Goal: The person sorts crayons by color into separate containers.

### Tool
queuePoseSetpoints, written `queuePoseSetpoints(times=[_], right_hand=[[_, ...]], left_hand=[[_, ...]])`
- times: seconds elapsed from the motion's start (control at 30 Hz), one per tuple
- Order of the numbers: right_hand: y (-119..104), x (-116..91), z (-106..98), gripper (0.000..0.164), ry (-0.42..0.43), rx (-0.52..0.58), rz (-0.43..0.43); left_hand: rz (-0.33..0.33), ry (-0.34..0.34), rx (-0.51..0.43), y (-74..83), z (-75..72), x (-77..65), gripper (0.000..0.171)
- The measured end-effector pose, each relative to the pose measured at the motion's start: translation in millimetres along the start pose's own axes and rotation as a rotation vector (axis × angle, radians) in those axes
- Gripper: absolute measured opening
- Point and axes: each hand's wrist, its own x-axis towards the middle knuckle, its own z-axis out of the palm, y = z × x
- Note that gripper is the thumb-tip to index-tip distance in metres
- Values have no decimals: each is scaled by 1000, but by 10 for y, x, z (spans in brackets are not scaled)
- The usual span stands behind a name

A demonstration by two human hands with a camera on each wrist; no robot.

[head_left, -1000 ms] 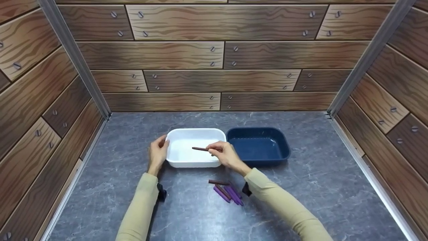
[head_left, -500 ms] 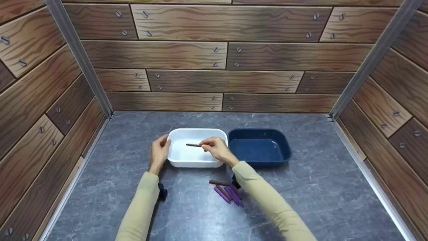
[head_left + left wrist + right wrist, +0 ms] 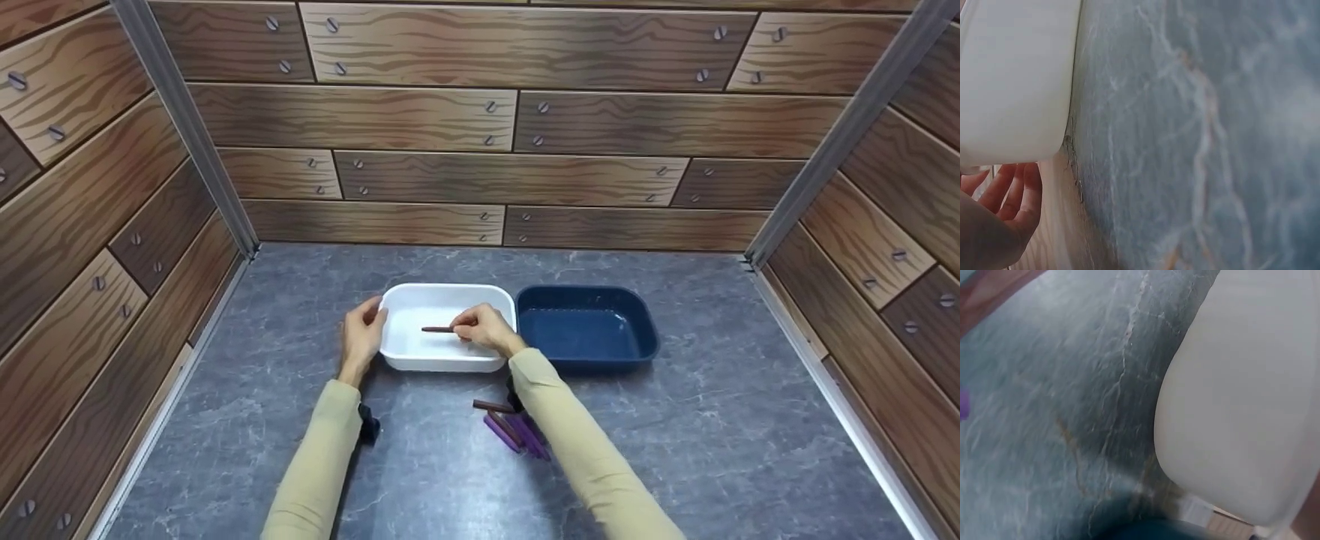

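Note:
In the head view, my right hand [image 3: 484, 328] pinches a thin brown stick [image 3: 436, 329] between thumb and fingers, over the inside of a white rectangular dish [image 3: 450, 364]. The stick lies level, its free end pointing left. My left hand [image 3: 362, 335] holds the dish's left end, with the thumb at the rim. In the left wrist view, the fingers of the left hand [image 3: 1008, 216] touch the outer wall of the white dish [image 3: 1016, 84]. The right wrist view shows the dish's outer wall [image 3: 1235, 399], while the stick is out of sight.
A dark blue dish [image 3: 589, 364] stands against the white dish's right side. Nearer me, several purple sticks [image 3: 501, 433] and brown sticks [image 3: 491, 406] lie on the grey marbled table [image 3: 420, 480], partly hidden by my right forearm. Wood-patterned walls [image 3: 420, 172] enclose the back and sides.
My right hand has moved left over the white dish, carrying the brown stick, and its forearm has swung left over the loose sticks. The left hand stays at the dish's end.

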Motion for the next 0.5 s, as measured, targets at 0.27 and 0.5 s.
queuePoseSetpoints(times=[0.27, 0.5], right_hand=[[28, 39, 35, 13, -30, -33, 38], [57, 50, 75, 13, -25, 10, 86]], left_hand=[[-10, 6, -9, 8, 8, 7, 34], [-13, 7, -25, 3, -1, -7, 35]])
